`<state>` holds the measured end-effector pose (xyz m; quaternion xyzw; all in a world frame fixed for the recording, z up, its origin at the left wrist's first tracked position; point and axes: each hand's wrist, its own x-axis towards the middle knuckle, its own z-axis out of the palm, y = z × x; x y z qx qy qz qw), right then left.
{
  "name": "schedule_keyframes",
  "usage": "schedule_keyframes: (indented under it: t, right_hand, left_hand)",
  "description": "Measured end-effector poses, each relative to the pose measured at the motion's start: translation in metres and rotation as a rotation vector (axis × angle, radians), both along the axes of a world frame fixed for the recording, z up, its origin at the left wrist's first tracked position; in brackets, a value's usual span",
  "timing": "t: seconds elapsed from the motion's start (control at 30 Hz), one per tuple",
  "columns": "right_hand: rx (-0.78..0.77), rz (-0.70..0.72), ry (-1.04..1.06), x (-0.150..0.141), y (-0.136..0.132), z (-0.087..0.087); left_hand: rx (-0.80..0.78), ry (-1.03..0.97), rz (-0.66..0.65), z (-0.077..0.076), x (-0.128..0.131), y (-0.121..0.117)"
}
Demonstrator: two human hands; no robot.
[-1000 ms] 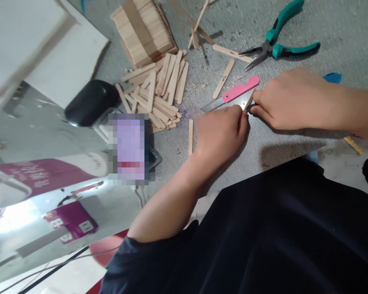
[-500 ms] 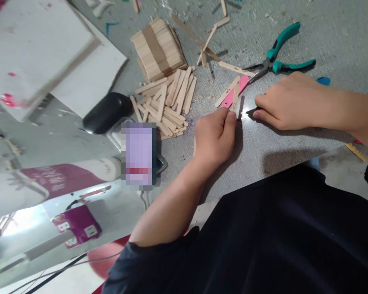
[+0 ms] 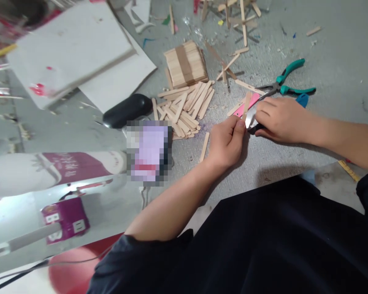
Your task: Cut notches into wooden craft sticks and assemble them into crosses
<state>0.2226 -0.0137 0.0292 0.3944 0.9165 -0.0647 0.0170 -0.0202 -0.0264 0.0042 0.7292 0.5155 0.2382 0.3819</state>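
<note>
My left hand (image 3: 227,141) is closed, thumb on top, pinching a wooden craft stick (image 3: 247,105) that points away from me. My right hand (image 3: 277,119) is closed around a small dark cutter blade (image 3: 253,129), its tip close to the stick beside my left thumb. Whether the blade touches the wood cannot be told. Just beyond my hands lies a pink strip (image 3: 247,105) with a small hole, another craft stick (image 3: 235,107) alongside it. Pliers with green handles (image 3: 276,86) rest behind my right hand.
A loose pile of craft sticks (image 3: 184,110) and a banded bundle (image 3: 185,64) lie to the left. Nearby are a black case (image 3: 127,110), a blurred-out phone (image 3: 150,151) and white boards (image 3: 70,49). A purple power socket (image 3: 66,220) sits lower left; stick structures (image 3: 243,24) stand farther back.
My right hand has moved left, bringing the blade up to the stick by my left thumb. My left hand keeps its pinch. The whole view has shifted, showing more of the far table.
</note>
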Motion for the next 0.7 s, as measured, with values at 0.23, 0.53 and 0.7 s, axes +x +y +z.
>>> schedule_keyframes:
  t: [0.23, 0.53, 0.7]
  right_hand:
    - [0.155, -0.023, 0.172, 0.025, 0.022, -0.020]
    - [0.058, -0.389, 0.076, 0.104, 0.076, -0.013]
    - [0.097, -0.349, 0.060, 0.100, 0.077, -0.024]
  left_hand:
    - [-0.034, -0.329, 0.013, -0.013, 0.005, 0.002]
    - [-0.102, -0.593, 0.084, -0.021, 0.018, 0.009]
    - [-0.087, -0.646, 0.109, -0.022, 0.020, 0.010]
